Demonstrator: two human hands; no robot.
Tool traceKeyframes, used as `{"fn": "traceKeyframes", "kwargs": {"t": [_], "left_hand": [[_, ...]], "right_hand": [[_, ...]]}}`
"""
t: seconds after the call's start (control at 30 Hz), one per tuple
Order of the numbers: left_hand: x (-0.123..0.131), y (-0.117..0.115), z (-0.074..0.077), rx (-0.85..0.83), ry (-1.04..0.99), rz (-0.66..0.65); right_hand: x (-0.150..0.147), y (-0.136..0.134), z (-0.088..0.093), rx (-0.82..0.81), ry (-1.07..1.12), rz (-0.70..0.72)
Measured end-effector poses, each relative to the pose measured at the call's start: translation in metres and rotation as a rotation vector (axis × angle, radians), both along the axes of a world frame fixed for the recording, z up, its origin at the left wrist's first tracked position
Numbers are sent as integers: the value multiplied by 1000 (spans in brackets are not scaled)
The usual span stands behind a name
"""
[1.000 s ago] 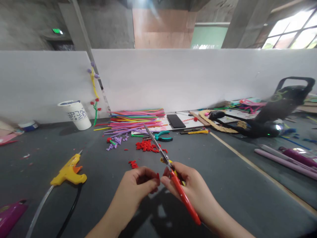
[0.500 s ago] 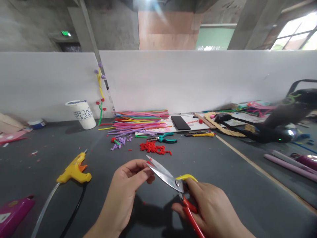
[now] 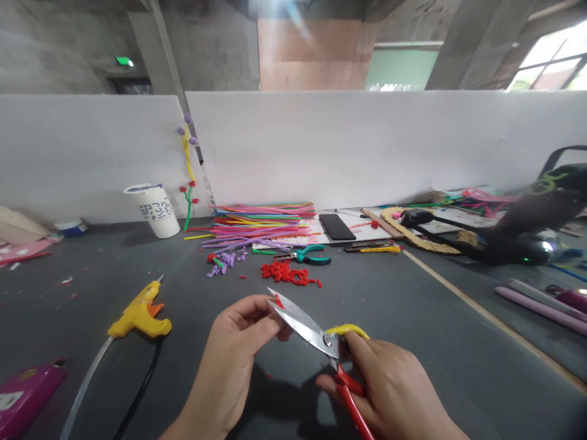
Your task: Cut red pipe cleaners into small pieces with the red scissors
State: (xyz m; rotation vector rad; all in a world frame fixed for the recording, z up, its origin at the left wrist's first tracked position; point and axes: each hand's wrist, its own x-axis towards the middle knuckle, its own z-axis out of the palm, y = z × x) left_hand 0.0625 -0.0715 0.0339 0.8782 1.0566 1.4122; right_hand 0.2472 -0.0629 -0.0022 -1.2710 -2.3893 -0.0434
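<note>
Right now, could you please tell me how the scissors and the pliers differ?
The scissors are held in the right hand, while the pliers lie on the table. The scissors' handles are red and yellow; the pliers' are teal and black. The scissors have long blades, the pliers a short metal nose. Both are two-handled tools with metal working ends.

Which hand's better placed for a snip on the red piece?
Right, I'd say: the right hand holds the scissors by the handles, with the blades parted at the red piece. The left hand seems occupied pinching that piece, its fingers close to the blade tips.
</note>
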Motion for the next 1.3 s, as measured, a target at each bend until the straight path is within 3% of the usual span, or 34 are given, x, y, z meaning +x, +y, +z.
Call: {"fn": "traceKeyframes", "kwargs": {"t": [1.3], "left_hand": [[-5,2,0,7,-5,-16]], "right_hand": [[0,0,-4,97,-15,10]]}}
